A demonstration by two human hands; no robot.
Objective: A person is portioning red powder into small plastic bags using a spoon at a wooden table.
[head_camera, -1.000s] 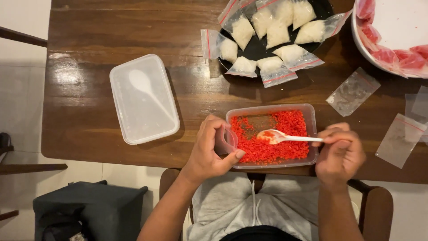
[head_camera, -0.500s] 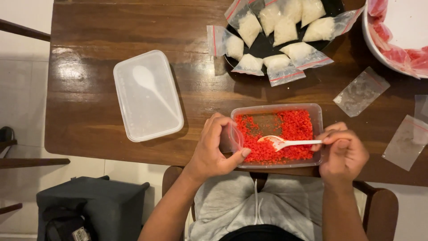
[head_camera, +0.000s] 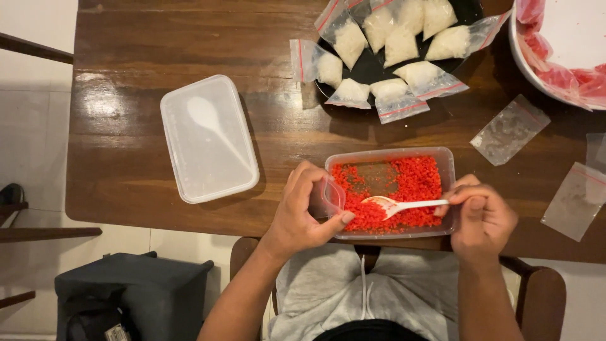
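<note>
Bare forearms, grey drawstring shorts (head_camera: pixel 353 284), seemingly a black top.

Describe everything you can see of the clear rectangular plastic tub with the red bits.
The clear rectangular plastic tub is shallow, round-cornered and lidless, lying flat at the wooden table's near edge. Small red bits cover most of its floor, with a bare patch at the back. A white plastic spoon dips in; the left hand touches its left end.

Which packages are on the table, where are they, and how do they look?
Filled bags: small clear pouches of white grains, red-striped tops, heaped on a black plate, top centre.
Empty bags: flat clear pouches, right side.
Open bag: clear, in the left hand.
Red bags: in a white bowl, top right.
</note>
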